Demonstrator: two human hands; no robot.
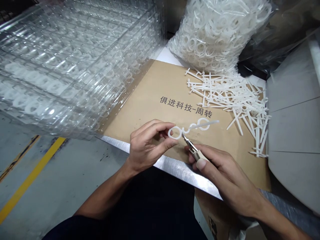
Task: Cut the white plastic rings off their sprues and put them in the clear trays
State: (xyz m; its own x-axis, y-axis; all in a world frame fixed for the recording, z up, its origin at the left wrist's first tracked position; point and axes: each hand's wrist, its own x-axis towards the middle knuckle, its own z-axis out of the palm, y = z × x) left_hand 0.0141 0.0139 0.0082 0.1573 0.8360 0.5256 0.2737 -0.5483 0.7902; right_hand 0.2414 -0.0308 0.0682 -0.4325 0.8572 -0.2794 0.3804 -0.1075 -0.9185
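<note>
My left hand (147, 145) pinches a white moulded plastic piece (192, 127) made of rings joined on a thin runner, holding it by the ring at its left end just above the cardboard sheet (160, 86). My right hand (220, 173) grips small cutting pliers (192, 148). Their tip touches the plastic piece just right of the ring that my left fingers hold.
A pile of cut white plastic sticks (235, 100) lies on the cardboard at the right. Behind it stands a clear bag full of white rings (215, 30). Stacked clear plastic trays (70, 60) fill the left. The table's metal edge (175, 168) runs below my hands.
</note>
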